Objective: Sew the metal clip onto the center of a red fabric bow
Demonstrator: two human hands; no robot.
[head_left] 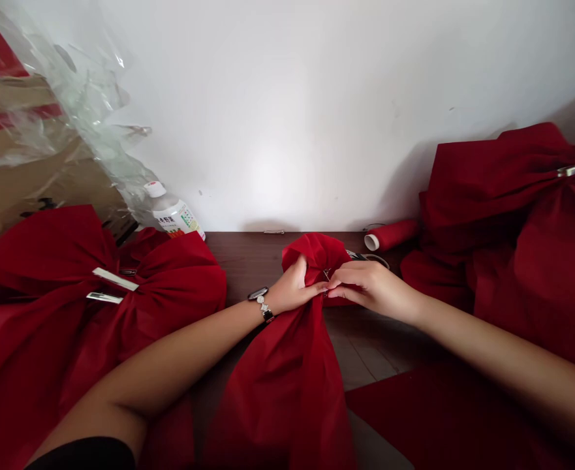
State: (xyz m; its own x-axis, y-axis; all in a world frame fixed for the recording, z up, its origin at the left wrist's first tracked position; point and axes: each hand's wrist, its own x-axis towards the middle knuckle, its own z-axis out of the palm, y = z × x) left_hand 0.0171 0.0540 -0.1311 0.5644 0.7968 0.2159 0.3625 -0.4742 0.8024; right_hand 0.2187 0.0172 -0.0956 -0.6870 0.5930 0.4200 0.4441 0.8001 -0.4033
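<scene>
My left hand [292, 287] grips a bunched length of dark red cloth [287, 372], which is gathered into a tight neck at the middle of the wooden table [248, 254]. My right hand [370, 287] comes in from the right and pinches the same gathered neck, with its fingertips meeting my left fingers. A small metal fastening [326, 275] shows between the hands, but it is too small to identify. A bracelet-style watch [262, 304] sits on my left wrist. Just behind the cloth lie metal-handled scissors [368, 258], partly hidden.
A spool of red thread [389, 235] lies on the table's far edge by the white wall [307, 111]. Large red cloth bows with metal clips [115, 279] lie left and right. A plastic bottle [172, 212] and plastic-wrapped cardboard [23, 143] stand at far left.
</scene>
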